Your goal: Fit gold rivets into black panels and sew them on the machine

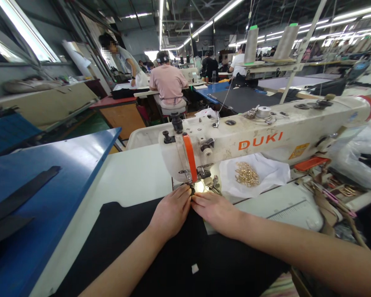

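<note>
A white sewing machine (216, 136) with orange lettering stands in front of me, its lamp lighting the needle area. Black fabric (170, 255) covers the machine bed and hangs toward me, with a small white piece (194, 268) lying on it. My left hand (173, 206) presses a small dark piece at the presser foot, fingers closed together. From the other side, my right hand (216, 210) pinches at the same spot, its fingertips almost touching the left ones. The exact edge of what they hold is partly hidden by the fingers.
Gold metal rings or buckles (247, 174) lie on a white cloth (275, 169) right of the needle. At left is a blue table (80, 173) with dark strips (24, 194). Thread cones (252, 43) stand above the machine. A person in pink (168, 82) sits further back.
</note>
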`<action>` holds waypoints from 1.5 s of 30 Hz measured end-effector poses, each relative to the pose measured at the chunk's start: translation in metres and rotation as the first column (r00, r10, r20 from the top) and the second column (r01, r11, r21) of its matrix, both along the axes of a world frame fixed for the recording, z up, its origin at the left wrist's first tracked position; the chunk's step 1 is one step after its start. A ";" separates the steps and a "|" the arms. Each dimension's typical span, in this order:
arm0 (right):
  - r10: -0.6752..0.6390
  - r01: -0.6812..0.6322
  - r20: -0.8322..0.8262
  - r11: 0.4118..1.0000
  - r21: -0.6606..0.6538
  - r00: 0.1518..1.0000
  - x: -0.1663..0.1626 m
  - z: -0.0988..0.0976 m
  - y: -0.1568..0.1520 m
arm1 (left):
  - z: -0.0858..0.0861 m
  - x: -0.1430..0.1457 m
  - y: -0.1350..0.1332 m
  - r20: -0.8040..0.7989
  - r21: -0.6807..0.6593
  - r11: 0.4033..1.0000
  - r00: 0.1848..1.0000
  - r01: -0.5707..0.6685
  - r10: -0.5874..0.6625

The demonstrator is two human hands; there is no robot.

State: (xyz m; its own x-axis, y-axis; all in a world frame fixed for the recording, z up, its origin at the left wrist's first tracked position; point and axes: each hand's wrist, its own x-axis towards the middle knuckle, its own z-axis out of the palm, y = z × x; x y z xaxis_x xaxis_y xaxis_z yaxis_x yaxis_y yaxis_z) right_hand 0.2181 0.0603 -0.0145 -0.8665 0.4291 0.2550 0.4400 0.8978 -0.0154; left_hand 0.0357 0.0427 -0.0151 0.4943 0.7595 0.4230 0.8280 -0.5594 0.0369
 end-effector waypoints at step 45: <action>-0.023 0.024 -0.012 0.999 0.047 1.000 -0.001 0.002 -0.003 | -0.003 -0.003 0.004 -0.006 0.026 0.999 0.999 0.033 -0.033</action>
